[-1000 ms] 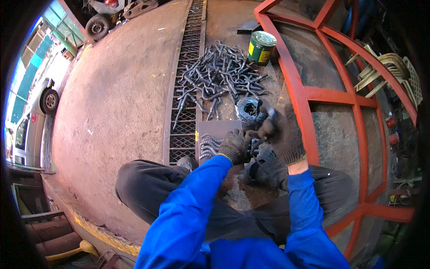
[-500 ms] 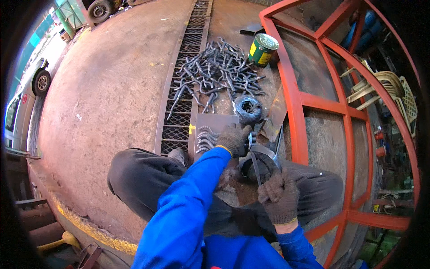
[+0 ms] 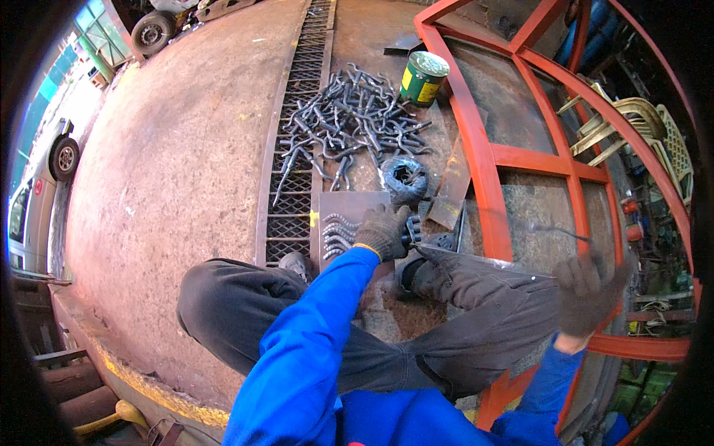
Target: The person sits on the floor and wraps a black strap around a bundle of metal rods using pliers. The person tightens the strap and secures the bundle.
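My left hand (image 3: 381, 232), in a dark knitted glove, is closed round a small bundle of dark bent rods (image 3: 411, 229); only their ends show past the fingers. A thin dark strip (image 3: 483, 260) stretches from this bundle to my right hand (image 3: 590, 296), out past my right knee. That gloved hand is closed on the strip and smeared by motion. A blurred loose end curves above it. Under and beside my left hand lies a flat metal plate (image 3: 355, 202), with several wavy grey rods (image 3: 339, 236) lined up on it.
A tangled heap of bent rods (image 3: 349, 119) lies ahead, partly over a floor grating (image 3: 299, 89). Near it are a wrapped dark coil (image 3: 405, 180) and a green can (image 3: 425, 78). A red metal frame (image 3: 483, 186) stands along the right, with stacked plastic chairs (image 3: 636, 123) beyond.
My right hand has swung outward to the right and slightly up, drawing the looped strip into a long straight line. My left hand stays on the bundle.
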